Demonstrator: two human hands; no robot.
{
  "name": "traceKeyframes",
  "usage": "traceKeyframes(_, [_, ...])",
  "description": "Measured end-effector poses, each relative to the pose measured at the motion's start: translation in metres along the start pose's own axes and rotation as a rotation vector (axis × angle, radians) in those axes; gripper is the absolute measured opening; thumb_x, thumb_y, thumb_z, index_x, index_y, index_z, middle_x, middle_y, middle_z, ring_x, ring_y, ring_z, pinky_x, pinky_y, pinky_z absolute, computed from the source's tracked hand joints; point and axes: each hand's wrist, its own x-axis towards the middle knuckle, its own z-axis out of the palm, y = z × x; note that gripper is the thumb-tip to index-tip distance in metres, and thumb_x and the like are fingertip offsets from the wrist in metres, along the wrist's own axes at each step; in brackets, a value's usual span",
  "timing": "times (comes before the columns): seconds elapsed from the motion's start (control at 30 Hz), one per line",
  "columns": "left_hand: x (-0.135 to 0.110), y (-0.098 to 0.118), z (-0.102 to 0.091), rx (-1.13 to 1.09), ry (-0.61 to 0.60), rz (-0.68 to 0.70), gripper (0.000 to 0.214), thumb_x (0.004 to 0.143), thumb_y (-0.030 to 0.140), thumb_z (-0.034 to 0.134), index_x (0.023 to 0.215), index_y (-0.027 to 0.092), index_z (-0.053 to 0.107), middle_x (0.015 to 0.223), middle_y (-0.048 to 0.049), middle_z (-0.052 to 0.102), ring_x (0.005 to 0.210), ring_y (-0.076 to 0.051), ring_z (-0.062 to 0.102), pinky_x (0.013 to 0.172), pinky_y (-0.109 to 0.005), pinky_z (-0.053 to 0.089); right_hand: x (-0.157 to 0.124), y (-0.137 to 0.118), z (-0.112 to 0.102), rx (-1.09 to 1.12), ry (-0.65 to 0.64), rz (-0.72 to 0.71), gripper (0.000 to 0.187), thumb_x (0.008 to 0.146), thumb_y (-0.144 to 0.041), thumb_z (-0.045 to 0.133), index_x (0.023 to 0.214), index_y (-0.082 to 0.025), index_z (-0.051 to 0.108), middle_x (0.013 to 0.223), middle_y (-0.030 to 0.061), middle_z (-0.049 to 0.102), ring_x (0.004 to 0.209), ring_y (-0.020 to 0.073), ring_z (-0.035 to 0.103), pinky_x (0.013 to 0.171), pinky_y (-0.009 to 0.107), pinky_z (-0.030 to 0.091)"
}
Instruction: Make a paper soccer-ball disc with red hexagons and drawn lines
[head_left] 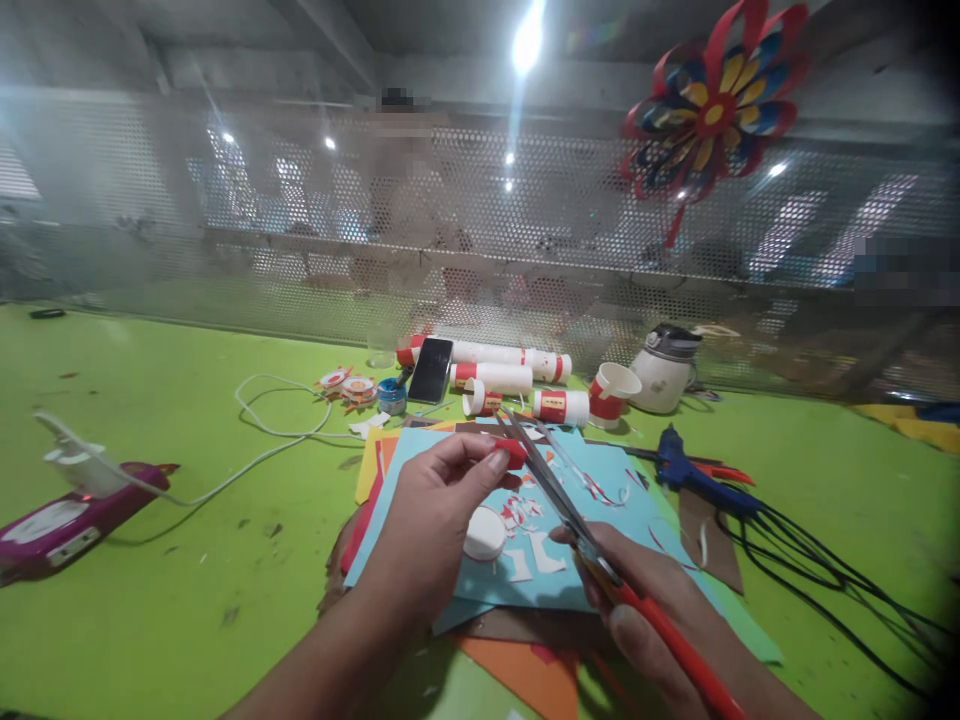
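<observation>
Between the thumb and fingers of my left hand (pixel 429 528) is a small red piece of paper (pixel 512 455). My right hand (pixel 637 590) grips red-handled scissors (pixel 559 497), whose blades point up and left, right beside the red piece; I cannot tell whether they touch it. Below both hands lies a light blue sheet (pixel 600 560) on a stack of coloured sheets. On it are a white disc (pixel 485 533), white cut-out shapes (pixel 538 556) and red and white scraps (pixel 521 510).
Behind the sheets stand paper tubes (pixel 491 378), a paper cup (pixel 611 393), a phone (pixel 431 370), a blue jar (pixel 391 395) and a kettle (pixel 664 370). A blue glue gun (pixel 701 478) with black cables lies right; a purple power strip (pixel 82 525) lies left.
</observation>
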Motion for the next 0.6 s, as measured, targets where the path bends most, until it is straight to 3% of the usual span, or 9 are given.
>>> traceKeyframes(0.17, [-0.0011,-0.0001,-0.0001,0.001,-0.029,0.003,0.013,0.081,0.026,0.069,0.076,0.014,0.068,0.086,-0.0029,0.068,0.079,-0.012,0.059,0.080,-0.028,0.049,0.0014,0.0018,-0.0024,0.004,-0.048,-0.034,0.051,0.090,-0.061,0.042,0.118,-0.022,0.058,0.068,-0.0012,0.049,0.058,0.0132,0.046,0.059,0.024,0.042])
traceKeyframes(0.37, [-0.0012,0.0010,-0.0007,0.011,-0.024,-0.002,0.013,0.080,0.026,0.069,0.076,0.014,0.066,0.088,-0.0031,0.067,0.077,-0.012,0.059,0.080,-0.029,0.047,-0.0012,0.0077,-0.0036,-0.071,-0.028,-0.046,0.048,0.090,-0.058,0.043,0.124,-0.025,0.054,0.092,0.0053,0.063,0.073,0.0174,0.058,0.065,0.026,0.048])
traceKeyframes(0.5, [-0.0011,0.0008,-0.0019,0.034,-0.032,0.006,0.014,0.082,0.027,0.068,0.076,0.015,0.066,0.085,-0.0022,0.067,0.078,-0.013,0.059,0.080,-0.029,0.046,-0.0004,0.0074,-0.0036,-0.100,-0.047,-0.092,0.046,0.091,-0.056,0.042,0.122,-0.024,0.056,0.080,0.0040,0.061,0.065,0.0169,0.057,0.059,0.025,0.048])
traceKeyframes(0.6, [-0.0009,0.0006,-0.0025,0.034,-0.041,0.001,0.014,0.083,0.028,0.067,0.077,0.016,0.065,0.086,-0.0015,0.066,0.079,-0.013,0.059,0.081,-0.028,0.046,0.0010,0.0056,-0.0034,-0.082,-0.025,-0.102,0.046,0.091,-0.055,0.041,0.120,-0.023,0.057,0.084,0.0065,0.061,0.071,0.0195,0.059,0.062,0.028,0.049])
